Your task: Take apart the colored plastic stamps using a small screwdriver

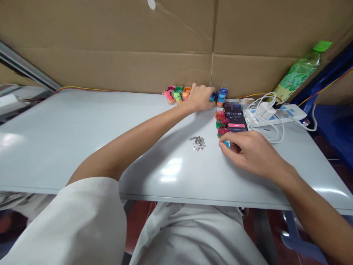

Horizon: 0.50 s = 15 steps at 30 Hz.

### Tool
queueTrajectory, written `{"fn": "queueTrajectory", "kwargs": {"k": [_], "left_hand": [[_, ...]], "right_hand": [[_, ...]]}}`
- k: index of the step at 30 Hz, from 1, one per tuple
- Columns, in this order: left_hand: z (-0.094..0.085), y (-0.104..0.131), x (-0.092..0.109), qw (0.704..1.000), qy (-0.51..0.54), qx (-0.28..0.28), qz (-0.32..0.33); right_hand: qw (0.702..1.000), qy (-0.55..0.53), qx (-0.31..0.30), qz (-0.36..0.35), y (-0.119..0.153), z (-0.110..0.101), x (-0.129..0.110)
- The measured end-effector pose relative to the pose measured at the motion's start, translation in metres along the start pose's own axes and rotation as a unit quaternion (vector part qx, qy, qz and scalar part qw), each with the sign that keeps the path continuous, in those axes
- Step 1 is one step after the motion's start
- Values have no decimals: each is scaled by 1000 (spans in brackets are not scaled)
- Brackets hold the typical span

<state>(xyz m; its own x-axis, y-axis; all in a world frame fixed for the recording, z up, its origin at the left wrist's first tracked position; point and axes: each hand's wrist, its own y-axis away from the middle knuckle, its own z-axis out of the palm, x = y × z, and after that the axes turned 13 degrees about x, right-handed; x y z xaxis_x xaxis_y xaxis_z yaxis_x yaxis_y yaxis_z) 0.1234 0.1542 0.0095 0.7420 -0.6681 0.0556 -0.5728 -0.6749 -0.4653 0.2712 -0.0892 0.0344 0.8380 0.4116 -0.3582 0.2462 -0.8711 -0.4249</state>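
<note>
My left hand [200,97] reaches to the back of the table, bent over a row of small, bright plastic pieces that look wrapped in clear film. A pink piece [169,95], a green piece [178,95] and an orange piece [186,92] show left of it; a dark blue piece [222,96] stands to its right. Its fingertips are hidden. Thumb and forefinger of my right hand [245,149] close around a light blue piece [227,144], mostly covered. Just beyond them is a column of red and green pieces [222,123]. Small flat metal bits [198,143] lie in a pile between my hands.
Beside the column lies a phone [235,117] showing a timer. A white power strip [278,115] with a charger and tangled cable [280,129] is further right. A green-capped bottle [299,75] leans behind it. Cardboard [124,44] walls the table's back edge.
</note>
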Motion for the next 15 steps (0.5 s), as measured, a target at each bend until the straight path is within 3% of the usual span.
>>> {"fn": "queueTrajectory", "kwargs": {"k": [7,11,15], "left_hand": [[-24,13,1,996,0,83,-24],[-65,40,6,989,68,130,-16],[-106,88,22,968,221,95,71]], "right_hand": [[999,-18,32,-2,1,1,3],[995,-36,93,16,1,2,1],[986,-74,138,64,0,1,-5]]}}
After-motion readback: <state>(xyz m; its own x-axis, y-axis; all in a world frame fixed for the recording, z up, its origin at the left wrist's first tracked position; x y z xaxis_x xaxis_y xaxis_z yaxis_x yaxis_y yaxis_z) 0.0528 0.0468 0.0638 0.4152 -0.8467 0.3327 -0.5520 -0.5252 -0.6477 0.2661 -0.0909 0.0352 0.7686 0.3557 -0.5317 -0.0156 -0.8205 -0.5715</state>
